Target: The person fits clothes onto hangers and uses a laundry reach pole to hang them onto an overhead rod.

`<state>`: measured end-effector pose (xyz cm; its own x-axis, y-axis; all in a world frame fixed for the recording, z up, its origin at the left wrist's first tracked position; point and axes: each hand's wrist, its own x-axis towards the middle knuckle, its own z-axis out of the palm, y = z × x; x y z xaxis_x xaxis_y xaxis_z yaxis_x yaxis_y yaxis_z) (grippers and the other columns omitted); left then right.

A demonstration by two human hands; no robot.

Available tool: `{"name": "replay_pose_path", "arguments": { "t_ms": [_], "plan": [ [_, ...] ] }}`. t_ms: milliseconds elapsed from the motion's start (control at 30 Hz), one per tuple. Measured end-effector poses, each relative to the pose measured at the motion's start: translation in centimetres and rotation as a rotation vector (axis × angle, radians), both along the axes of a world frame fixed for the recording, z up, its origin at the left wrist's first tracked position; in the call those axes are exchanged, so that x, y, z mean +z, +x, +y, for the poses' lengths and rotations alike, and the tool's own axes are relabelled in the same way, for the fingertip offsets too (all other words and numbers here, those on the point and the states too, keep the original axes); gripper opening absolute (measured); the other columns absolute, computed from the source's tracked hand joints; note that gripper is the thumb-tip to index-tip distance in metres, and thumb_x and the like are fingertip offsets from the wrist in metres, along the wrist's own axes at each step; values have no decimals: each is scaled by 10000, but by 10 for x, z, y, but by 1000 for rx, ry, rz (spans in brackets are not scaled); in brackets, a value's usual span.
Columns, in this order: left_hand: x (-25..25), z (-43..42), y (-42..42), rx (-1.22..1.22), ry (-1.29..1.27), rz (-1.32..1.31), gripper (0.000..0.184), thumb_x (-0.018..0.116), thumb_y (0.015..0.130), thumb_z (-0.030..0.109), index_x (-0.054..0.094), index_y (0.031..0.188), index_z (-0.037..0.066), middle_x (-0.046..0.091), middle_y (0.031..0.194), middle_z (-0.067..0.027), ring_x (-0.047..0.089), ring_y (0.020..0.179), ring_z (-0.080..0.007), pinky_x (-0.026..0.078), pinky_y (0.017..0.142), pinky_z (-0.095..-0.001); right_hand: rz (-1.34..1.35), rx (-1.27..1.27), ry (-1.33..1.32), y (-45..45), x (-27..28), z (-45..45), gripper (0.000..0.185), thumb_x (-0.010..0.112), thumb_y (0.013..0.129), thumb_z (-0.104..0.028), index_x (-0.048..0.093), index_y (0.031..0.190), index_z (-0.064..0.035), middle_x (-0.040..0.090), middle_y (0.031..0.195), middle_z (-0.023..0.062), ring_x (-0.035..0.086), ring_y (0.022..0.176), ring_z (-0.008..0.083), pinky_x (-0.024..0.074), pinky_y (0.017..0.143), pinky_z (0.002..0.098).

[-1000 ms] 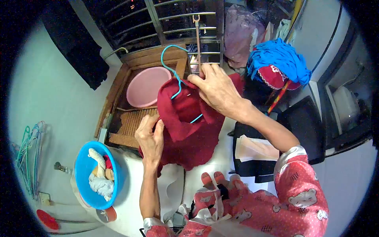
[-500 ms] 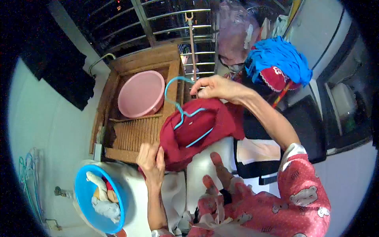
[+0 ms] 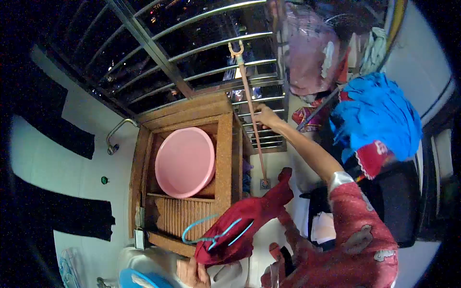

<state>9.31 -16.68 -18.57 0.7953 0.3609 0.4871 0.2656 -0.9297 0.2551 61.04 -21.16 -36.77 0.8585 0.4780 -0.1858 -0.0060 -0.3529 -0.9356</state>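
Observation:
A dark red garment hangs low in front of me, with a light blue hanger through it. At the bottom of the view my left hand is closed on the garment's lower left edge. My right hand reaches forward to a long, pinkish clothes pole with a forked top. Its fingers are curled around the shaft. Upright but slightly tilted, the pole stands before the window bars, its foot by a floor drain.
A pink basin sits in a brown sink with a ribbed washboard. At bottom left is a blue tub. Bright blue cloth is heaped at right above a black surface. A faucet projects from the left wall.
My right hand has left the garment and moved forward to the pole. The garment and hanger now hang lower, still in my left hand. The view has tilted up toward the window.

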Motion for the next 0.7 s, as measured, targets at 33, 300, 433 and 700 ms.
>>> {"name": "replay_pose_path", "arguments": {
  "t_ms": [33, 300, 433, 700],
  "plan": [
    [-3, 3, 6, 14, 20, -40, 177, 580, 847, 57, 574, 1007, -19, 597, 976, -259, 576, 898, -447, 467, 820, -492, -92, -22, 36, 20, -5, 12, 533, 688, 735, -156, 458, 1186, 11, 597, 817, 86, 565, 591, 137, 446, 412, 238],
    [-1, 25, 19, 81, 115, -115, 201, 583, 862, 102, 543, 1012, -26, 597, 896, -231, 582, 790, -430, 487, 763, -501, -31, 86, 211, 77, -53, 48, 162, 667, 756, -150, 561, 761, -27, 542, 703, 26, 511, 652, 123, 437, 595, 299],
    [-11, 38, 6, 133, 147, -213, 207, 603, 855, 135, 562, 958, -40, 599, 923, -215, 590, 793, -407, 487, 763, -481, -165, 124, 205, 40, -116, 0, 172, 603, 821, -184, 558, 733, -43, 526, 629, -3, 501, 586, 99, 415, 523, 272],
    [8, 53, 13, 249, -98, -343, 137, 583, 785, 38, 607, 898, -37, 577, 818, -173, 554, 740, -319, 435, 682, -396, -191, -296, 352, -99, -81, -101, 154, 606, 852, -149, 529, 939, -48, 605, 824, 48, 567, 696, 105, 462, 622, 254]
  ]
}}
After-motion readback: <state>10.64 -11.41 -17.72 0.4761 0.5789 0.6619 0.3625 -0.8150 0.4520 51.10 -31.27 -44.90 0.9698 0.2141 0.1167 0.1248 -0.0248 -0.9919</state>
